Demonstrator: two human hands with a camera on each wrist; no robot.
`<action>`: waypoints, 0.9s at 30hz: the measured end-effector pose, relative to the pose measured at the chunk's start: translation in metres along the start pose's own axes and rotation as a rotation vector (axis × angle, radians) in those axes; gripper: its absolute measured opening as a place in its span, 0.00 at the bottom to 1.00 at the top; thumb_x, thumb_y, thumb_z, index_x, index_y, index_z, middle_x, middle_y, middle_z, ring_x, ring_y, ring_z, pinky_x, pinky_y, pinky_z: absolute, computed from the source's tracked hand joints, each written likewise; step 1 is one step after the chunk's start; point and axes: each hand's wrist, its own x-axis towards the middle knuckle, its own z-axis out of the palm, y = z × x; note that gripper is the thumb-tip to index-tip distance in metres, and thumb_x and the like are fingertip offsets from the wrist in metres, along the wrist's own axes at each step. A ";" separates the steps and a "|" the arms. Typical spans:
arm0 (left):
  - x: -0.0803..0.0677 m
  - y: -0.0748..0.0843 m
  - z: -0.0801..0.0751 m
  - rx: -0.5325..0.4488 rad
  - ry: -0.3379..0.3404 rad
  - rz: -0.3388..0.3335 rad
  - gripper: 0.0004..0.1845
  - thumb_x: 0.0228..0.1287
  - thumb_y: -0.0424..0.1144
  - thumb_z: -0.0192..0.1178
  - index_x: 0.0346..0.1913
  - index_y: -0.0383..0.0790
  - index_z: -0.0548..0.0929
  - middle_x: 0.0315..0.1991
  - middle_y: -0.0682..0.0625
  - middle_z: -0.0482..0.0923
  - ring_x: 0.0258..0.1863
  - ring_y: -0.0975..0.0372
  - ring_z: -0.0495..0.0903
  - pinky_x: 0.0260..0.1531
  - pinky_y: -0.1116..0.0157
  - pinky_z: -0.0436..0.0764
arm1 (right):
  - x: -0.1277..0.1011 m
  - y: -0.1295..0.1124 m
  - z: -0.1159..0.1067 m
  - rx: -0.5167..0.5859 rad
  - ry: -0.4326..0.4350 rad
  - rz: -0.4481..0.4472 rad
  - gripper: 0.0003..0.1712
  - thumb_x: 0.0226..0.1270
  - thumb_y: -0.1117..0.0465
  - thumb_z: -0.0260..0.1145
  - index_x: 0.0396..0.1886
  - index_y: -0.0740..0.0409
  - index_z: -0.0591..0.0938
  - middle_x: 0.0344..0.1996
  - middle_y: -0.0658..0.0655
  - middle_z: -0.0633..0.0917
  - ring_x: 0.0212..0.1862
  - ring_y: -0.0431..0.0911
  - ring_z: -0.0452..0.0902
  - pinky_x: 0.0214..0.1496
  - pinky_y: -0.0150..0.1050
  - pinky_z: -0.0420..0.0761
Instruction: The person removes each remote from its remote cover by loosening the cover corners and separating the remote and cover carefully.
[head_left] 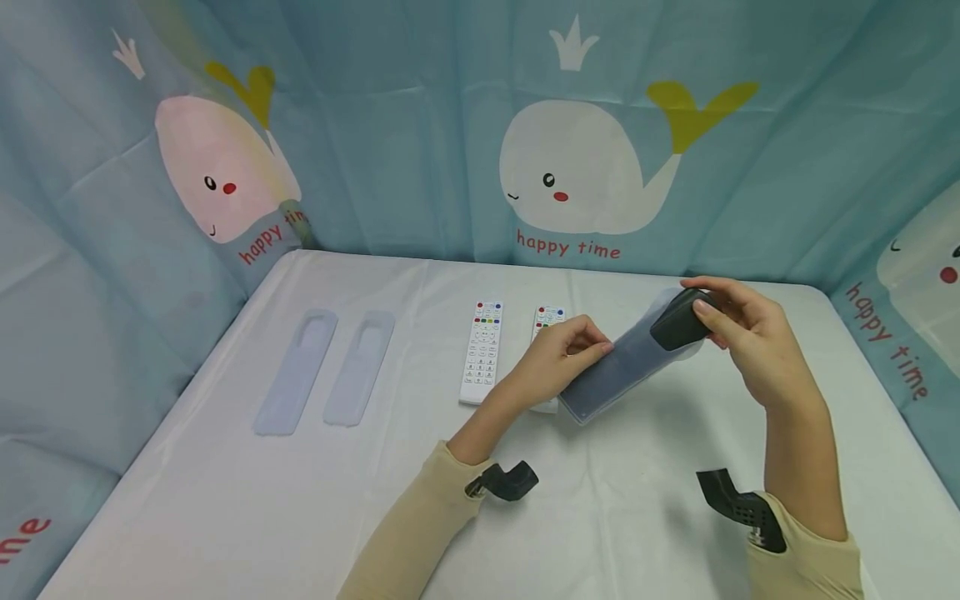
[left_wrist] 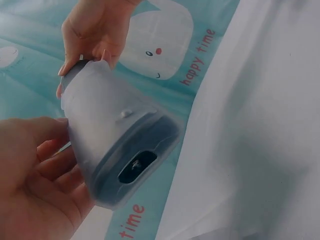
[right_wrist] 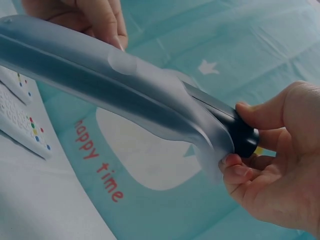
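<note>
Nearest in the head view are the two sleeved forearms, each with a black wrist camera mount [head_left: 506, 481]. Just beyond them, raised clear of the white table [head_left: 300, 500], the black remote [head_left: 678, 319] sits partly inside a translucent silicone sleeve [head_left: 615, 367], held between both hands and slanting from its near-left end up to its far-right end. The left hand [head_left: 558, 358] pinches the sleeve near its middle, fingers curled over the upper edge. The right hand [head_left: 738, 333] grips the exposed black end of the remote, thumb on top and fingertips [right_wrist: 235, 165] underneath at the sleeve's flared mouth. The remote appears to be a light, rigid plastic body; the sleeve is likely soft, stretchy and somewhat tacky, so it should drag against the casing rather than slide freely. Best holds, by this judgement — the hard remote at its bare end, the sleeve along its long edges, where it will not collapse over the opening. The left wrist view shows the closed end of the sleeve with a dark cut-out [left_wrist: 136, 166] in it. Farther back on the table lie two white remotes [head_left: 482, 350], the right one partly hidden by the left hand, and well to the left — two empty sleeves [head_left: 326, 371] side by side. A whale-print curtain [head_left: 592, 167] closes the far side.
</note>
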 end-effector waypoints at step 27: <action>0.000 -0.001 -0.002 0.252 -0.050 0.140 0.08 0.83 0.36 0.55 0.50 0.33 0.81 0.43 0.42 0.87 0.37 0.60 0.83 0.37 0.75 0.76 | 0.000 -0.001 0.003 -0.014 0.024 -0.005 0.19 0.85 0.63 0.57 0.69 0.55 0.81 0.55 0.39 0.79 0.54 0.33 0.77 0.53 0.18 0.76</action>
